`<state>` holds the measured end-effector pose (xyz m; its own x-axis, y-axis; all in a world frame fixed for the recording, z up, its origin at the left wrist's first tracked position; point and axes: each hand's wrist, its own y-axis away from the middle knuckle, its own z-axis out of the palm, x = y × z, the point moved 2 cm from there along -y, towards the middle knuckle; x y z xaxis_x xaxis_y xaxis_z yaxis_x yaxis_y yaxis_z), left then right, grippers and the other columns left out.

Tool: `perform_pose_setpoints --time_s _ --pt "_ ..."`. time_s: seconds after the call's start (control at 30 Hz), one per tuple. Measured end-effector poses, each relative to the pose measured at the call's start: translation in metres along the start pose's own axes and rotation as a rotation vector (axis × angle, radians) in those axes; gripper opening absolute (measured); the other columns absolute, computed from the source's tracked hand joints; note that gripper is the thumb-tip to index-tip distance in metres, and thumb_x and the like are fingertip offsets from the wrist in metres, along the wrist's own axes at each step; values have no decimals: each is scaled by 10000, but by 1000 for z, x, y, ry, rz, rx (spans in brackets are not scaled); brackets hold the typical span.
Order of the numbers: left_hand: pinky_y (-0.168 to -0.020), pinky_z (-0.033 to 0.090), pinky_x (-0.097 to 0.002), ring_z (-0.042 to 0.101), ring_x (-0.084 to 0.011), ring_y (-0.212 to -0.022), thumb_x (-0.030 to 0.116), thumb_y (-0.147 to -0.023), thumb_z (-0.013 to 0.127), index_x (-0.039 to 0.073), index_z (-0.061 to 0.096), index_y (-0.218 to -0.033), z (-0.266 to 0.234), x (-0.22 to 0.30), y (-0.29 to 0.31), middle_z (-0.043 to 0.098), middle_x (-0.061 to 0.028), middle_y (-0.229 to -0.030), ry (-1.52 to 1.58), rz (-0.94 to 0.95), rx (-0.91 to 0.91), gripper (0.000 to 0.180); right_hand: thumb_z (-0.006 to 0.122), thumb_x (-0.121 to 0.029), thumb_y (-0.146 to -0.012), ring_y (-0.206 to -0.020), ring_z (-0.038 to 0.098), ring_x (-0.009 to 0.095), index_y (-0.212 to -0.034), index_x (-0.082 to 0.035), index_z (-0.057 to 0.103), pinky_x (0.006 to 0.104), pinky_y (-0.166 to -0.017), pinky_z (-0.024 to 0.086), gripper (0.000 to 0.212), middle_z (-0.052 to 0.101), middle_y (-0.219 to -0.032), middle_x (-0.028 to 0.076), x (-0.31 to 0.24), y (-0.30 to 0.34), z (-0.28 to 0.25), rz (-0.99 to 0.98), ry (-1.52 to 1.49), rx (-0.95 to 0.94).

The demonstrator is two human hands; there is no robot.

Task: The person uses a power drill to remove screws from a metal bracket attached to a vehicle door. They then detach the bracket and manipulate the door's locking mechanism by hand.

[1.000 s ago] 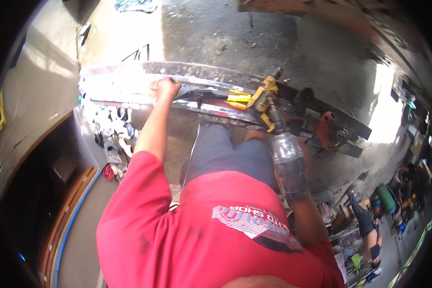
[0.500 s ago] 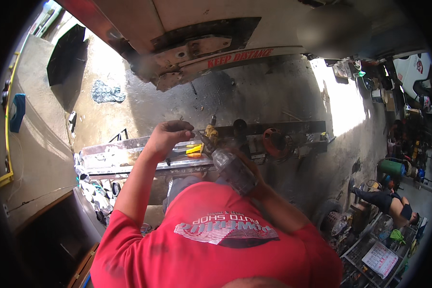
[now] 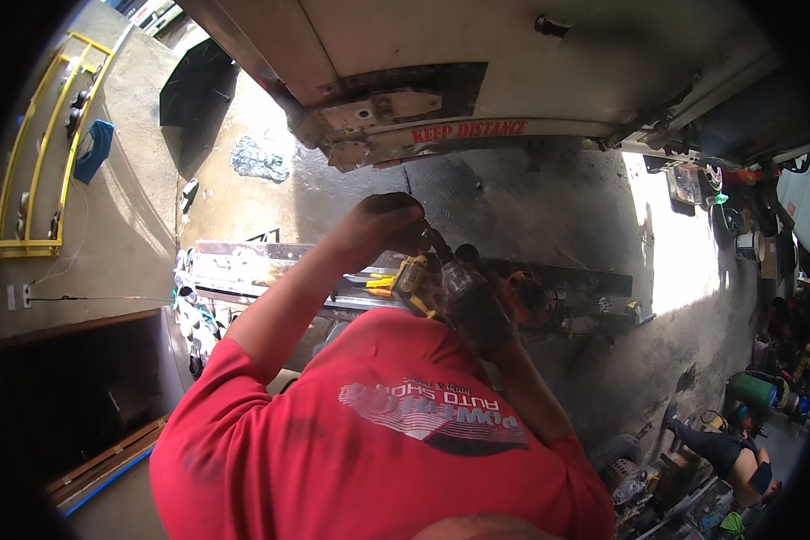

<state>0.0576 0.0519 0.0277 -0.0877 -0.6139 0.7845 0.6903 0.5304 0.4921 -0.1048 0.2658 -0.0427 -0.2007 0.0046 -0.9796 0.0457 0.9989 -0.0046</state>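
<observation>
A cloudy, see-through bottle-shaped container (image 3: 471,306) with a dark narrow neck (image 3: 440,245) is tilted in front of my chest. My right hand (image 3: 507,345) is closed round its far side, and the container hides most of the fingers. At the neck's tip, the fingers of my left hand (image 3: 391,223) are bent together. Whatever they pinch there is too dark and small to make out. Just below lies a yellow and black power drill (image 3: 411,273), beside several yellow-handled tools (image 3: 381,285).
A long low bench (image 3: 243,270) runs across in front of me, with an orange round tool (image 3: 526,292) on its right part. A vehicle's pale panel (image 3: 477,81) hangs over the far side. A person (image 3: 738,459) lies or sits low at the right, near a green tank (image 3: 751,390).
The view has turned, so the surroundings sit further right. My left hand has come up to the tip of the container's neck; the container now stands more upright in the picture.
</observation>
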Motion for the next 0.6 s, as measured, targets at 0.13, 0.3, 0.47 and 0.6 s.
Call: perform_pose_setpoints --time_s 0.13,0.3,0.47,0.6 --pt "-725 611 -351 727 -234 -817 219 -1013 639 0 619 -1091 16 11 1 677 -107 -957 -51 15 14 234 635 -56 -975 -1158 651 182 -1475 -33 459 316 -1004 526 530 637 -1317 111 -27 1 -19 -47 -416 128" --pt "-686 596 -347 722 -230 -792 224 -992 662 -9 630 -1058 29 19 -5 682 -115 -927 -83 -27 56 244 684 -37 -931 -1142 653 181 -1443 -21 486 320 -989 528 550 637 -1313 110 -14 0 -34 75 -511 110" --pt "-668 583 -337 709 -217 -762 219 -987 662 -5 639 -1040 34 27 -10 687 -111 -907 -134 -13 59 231 763 -97 -871 -1101 674 210 -1408 -19 513 343 -947 536 597 664 -1250 132 -31 -12 -42 -46 -253 145" --pt "-691 562 -321 668 -184 -762 231 -989 657 24 649 -1044 35 41 -20 675 -79 -892 -88 45 81 215 781 -117 -842 -1046 702 245 -1407 -17 513 360 -901 551 633 688 -1183 148 -56 -32 -40 -279 168 278"
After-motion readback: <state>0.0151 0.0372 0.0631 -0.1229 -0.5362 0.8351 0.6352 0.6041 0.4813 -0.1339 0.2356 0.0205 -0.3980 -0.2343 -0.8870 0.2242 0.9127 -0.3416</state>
